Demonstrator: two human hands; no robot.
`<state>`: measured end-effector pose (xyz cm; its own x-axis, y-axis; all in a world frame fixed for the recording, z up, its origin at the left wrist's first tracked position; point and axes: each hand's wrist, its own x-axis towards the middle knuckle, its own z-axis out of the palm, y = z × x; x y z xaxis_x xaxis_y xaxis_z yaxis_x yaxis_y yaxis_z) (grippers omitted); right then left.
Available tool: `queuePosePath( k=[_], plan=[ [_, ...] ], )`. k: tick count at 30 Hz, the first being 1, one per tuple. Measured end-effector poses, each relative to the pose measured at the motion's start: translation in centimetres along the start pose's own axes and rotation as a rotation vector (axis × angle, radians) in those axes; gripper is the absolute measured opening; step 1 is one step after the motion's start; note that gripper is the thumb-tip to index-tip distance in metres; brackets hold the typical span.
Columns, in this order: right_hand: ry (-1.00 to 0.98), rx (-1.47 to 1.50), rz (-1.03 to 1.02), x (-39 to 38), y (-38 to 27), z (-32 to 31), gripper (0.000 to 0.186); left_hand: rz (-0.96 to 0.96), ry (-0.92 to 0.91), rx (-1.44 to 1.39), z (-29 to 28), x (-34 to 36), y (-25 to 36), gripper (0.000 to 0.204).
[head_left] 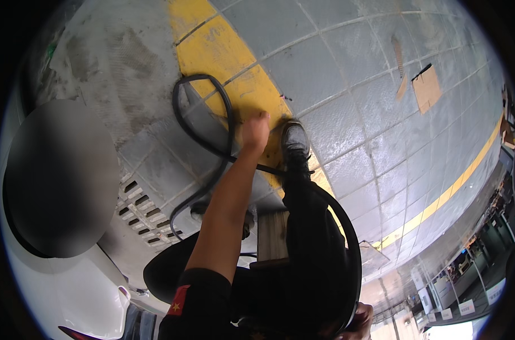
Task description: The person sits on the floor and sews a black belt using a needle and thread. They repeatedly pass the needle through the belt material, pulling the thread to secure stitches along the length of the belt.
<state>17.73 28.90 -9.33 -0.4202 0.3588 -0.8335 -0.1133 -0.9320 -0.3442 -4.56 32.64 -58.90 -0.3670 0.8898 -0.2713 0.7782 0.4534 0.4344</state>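
A long black hose-like strip (231, 116) lies in a loop on the floor. From the loop it runs past my left wrist and over my black shoe (295, 139), then curves along my right leg to the lower edge. My left hand (256, 131) hovers over the yellow floor band, beside the loop and left of the shoe. Its fingers are curled closed; whatever they hold, if anything, is hidden. At the lower edge my right hand (360, 323), partly cut off, grips the strip near my knee.
A white car body (82, 283) stands at lower left beside a blurred dark oval. Nearby is a slotted floor grate (141, 209). A piece of cardboard (427, 90) lies on the grey tiles at upper right. Boards and equipment line the far right.
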Motion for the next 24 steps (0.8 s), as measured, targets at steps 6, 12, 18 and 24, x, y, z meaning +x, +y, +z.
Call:
queuePosePath(
  k=[6, 12, 18, 24],
  plan=[
    [-0.085, 0.022, -0.076, -2.1, 2.8, -3.3, 0.042, -0.125, 0.204, -0.321, -3.7, -2.6, 0.8, 0.008],
    [-0.147, 0.153, -0.075, -2.7, 3.8, -2.8, 0.037, -0.107, 0.101, -0.653, -18.1, -8.7, 6.1, 0.014],
    [-0.143, 0.038, -0.196, -4.0, 6.3, -2.5, 0.041, -0.177, 0.0, -1.128, -32.7, -19.9, 12.2, 0.013],
    [-0.174, -0.034, -0.245, -5.8, 9.4, -1.7, 0.023, 0.042, 0.121, -1.142, -39.2, -32.8, 16.3, 0.008]
  ],
)
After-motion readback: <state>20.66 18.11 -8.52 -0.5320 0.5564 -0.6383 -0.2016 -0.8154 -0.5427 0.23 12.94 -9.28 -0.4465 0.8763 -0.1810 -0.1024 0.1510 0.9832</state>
